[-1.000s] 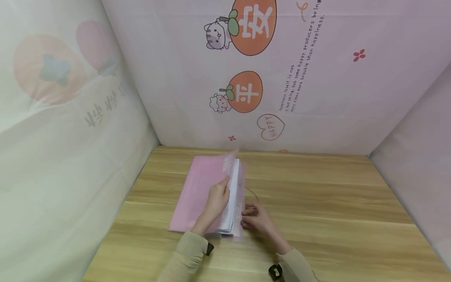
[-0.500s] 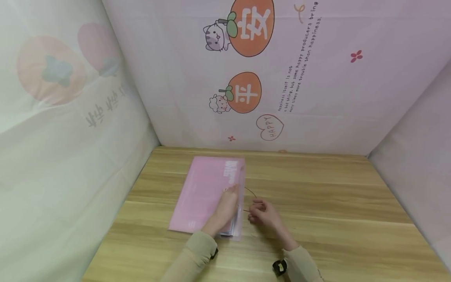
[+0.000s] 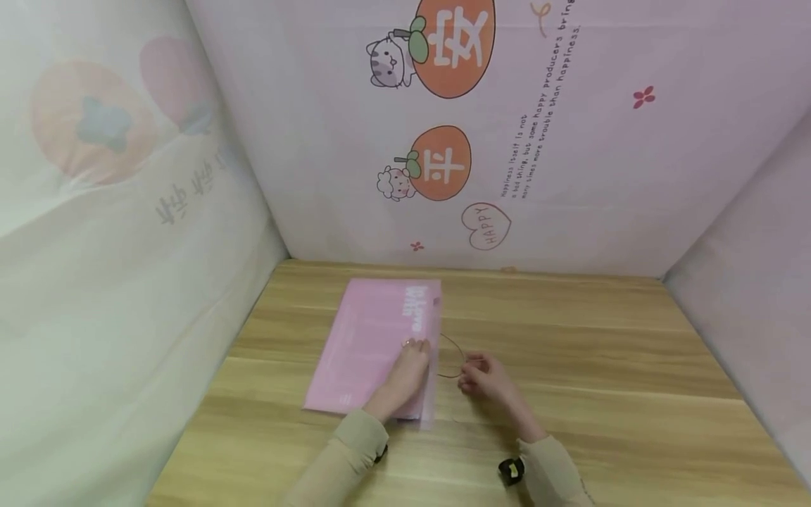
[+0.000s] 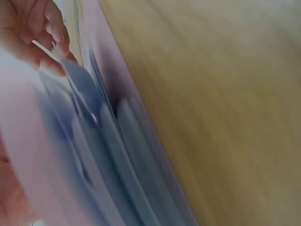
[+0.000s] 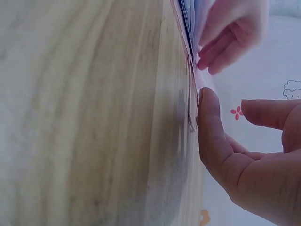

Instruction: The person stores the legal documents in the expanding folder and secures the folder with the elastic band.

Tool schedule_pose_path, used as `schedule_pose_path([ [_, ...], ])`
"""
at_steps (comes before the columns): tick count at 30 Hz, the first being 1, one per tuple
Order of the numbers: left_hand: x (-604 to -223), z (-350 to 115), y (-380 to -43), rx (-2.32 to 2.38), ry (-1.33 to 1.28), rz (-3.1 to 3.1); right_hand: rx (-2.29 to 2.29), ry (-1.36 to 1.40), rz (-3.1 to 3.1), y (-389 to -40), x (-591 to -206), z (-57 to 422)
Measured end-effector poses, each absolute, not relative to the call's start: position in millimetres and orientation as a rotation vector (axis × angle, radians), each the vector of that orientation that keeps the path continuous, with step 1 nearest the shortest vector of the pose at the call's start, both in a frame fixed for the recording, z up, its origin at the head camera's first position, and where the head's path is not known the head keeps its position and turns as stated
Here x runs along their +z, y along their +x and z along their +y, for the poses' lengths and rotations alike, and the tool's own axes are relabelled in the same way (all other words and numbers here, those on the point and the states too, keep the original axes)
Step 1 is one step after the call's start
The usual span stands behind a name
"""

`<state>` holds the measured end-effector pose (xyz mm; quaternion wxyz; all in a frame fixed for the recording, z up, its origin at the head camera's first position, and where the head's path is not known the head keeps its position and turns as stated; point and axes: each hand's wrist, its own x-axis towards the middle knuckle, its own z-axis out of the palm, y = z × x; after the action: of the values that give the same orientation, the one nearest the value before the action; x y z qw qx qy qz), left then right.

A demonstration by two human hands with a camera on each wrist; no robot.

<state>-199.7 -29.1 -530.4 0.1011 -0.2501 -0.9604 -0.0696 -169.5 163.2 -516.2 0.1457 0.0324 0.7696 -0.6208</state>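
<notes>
A pink folder (image 3: 370, 331) with white lettering lies on the table, its cover down over a stack of sheets (image 4: 113, 165) whose edges show in the left wrist view. My left hand (image 3: 408, 370) rests on the cover near its right edge, fingers slightly bent. From that edge a thin cord loop (image 3: 458, 346) reaches out to the right. My right hand (image 3: 491, 380) is at the end of the loop, fingertips right by the cord (image 5: 189, 94). In the right wrist view its thumb (image 5: 268, 113) stands well apart from the fingers.
The wooden table (image 3: 608, 352) stretches off to the right. A printed cloth wall (image 3: 570, 232) closes the back, with pale cloth walls at both sides. Each wrist wears a black strap, such as the right strap (image 3: 510, 471).
The folder's cover has come down over the sheets under my left hand, which moved right. My right hand has shifted right from the folder's edge, and more of the cord loop shows.
</notes>
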Motion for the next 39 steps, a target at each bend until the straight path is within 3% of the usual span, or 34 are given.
schedule_pose_path([
  [7, -528.3, -53.3, -201.1, -0.435, -0.776, -3.021, -1.736, 0.077, 2.259, -174.1, -515.2, 169.3],
  [23, -528.3, -152.7, -231.6, -0.437, -0.839, -3.115, -1.672, 0.051, 2.182, -180.7, -513.0, 173.0],
  [39, -532.8, -143.0, -232.6, -0.414, -0.889, -3.145, -1.629, -0.101, 2.090, -191.4, -519.5, 177.2],
])
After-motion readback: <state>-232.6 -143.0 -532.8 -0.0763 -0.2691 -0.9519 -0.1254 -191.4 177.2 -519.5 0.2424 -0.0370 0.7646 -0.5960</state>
